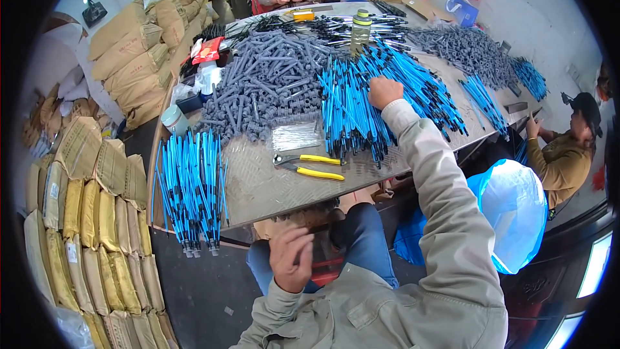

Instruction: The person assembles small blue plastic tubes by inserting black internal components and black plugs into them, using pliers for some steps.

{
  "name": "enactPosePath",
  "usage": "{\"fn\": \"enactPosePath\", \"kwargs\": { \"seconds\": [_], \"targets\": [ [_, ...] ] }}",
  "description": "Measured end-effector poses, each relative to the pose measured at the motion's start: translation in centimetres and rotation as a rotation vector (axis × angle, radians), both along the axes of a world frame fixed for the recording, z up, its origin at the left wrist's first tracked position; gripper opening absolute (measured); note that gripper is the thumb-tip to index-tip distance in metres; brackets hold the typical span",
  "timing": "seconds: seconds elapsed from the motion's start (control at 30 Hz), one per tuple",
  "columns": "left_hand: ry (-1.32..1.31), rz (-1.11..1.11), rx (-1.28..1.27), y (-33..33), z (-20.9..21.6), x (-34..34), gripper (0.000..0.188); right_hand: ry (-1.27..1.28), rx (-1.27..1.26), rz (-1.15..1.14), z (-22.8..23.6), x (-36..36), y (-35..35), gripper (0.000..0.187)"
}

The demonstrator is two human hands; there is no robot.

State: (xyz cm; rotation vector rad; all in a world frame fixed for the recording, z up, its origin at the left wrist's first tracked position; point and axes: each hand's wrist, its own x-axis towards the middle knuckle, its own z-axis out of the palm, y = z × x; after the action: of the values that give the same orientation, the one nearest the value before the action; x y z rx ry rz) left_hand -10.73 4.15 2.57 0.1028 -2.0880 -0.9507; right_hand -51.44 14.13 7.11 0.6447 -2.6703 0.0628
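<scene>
Reaching right hand point(383, 92), fingers curled onto blue rods point(352, 106); left hand point(292, 257) loosely cupped.

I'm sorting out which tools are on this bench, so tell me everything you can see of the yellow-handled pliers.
The pliers lie flat on the grey patterned metal tabletop, near its front edge. They have two yellow handles, spread apart and pointing right, and a grey metal head pointing left. A clear packet of thin metal pins lies just behind them, and the pile of blue tubes to their right. Neither hand touches them: the right hand reaches into the blue tubes, and the left hand is held below the table edge.
</scene>
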Motion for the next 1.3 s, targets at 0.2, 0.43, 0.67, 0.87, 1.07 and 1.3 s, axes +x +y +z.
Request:
{"fn": "enactPosePath", "kwargs": {
  "seconds": [0.2, 0.43, 0.67, 0.87, 1.07, 1.3],
  "targets": [
    [-0.053, -0.200, 0.070, 0.6, -0.9, -0.5, 0.012, -0.102, -0.409, 0.098, 1.8, 0.1, 2.4, 0.021],
    [-0.470, -0.556, 0.604, -0.6, -3.4, -1.1, 0.015, 0.184, -0.954, 0.342, 3.4, 5.4, 4.0, 0.020],
    [-0.594, -0.725, 0.831, 0.0, -5.1, -3.9, 0.023, 0.043, -1.236, 0.308, 1.6, 8.1, 9.4, 0.020],
    [-0.821, -0.985, 0.860, 3.4, -4.9, -6.3, 0.031, -0.165, -1.106, 0.177, 1.8, 9.1, 11.7, 0.020],
    [-0.892, -1.170, 0.932, 7.9, -5.7, -11.7, 0.043, -0.042, -1.119, 0.109, 0.2, 11.9, 14.9, 0.016],
    [-0.750, -1.164, 1.026, 11.0, -6.9, -17.1, 0.050, 0.106, -1.154, 0.149, -2.7, 15.6, 17.6, 0.015]
  ]
}}
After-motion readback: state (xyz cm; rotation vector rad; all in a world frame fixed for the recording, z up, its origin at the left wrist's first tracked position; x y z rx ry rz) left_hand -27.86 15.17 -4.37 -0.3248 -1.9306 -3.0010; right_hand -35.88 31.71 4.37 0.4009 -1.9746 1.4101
